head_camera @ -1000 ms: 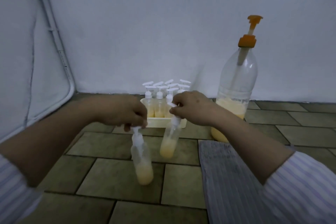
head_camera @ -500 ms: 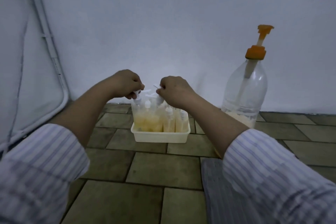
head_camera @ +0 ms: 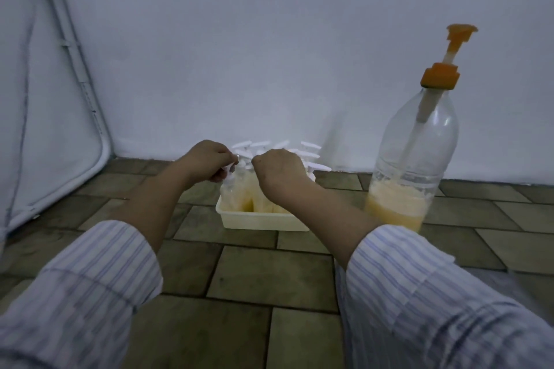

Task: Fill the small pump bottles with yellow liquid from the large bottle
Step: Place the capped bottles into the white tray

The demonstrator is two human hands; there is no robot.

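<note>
A cream tray (head_camera: 260,221) on the tiled floor holds several small pump bottles (head_camera: 305,156) with white pump heads and yellow liquid. My left hand (head_camera: 207,163) pinches the pump head of a small bottle (head_camera: 230,192) at the tray's front left. My right hand (head_camera: 278,172) is curled over another small bottle at the tray's front; that bottle is mostly hidden by the hand. The large clear bottle (head_camera: 410,165) with an orange pump stands to the right, yellow liquid in its lower part.
A white wall (head_camera: 269,54) rises right behind the tray. A white tubular frame with fabric (head_camera: 72,63) leans at the left. Striped cloth (head_camera: 464,308) covers the floor at the lower right. Olive floor tiles (head_camera: 269,275) lie between me and the tray.
A second ago both hands held small bottles above the floor in front of the tray. They carried them forward and lowered them into the tray's front row, where they still hold the pump tops.
</note>
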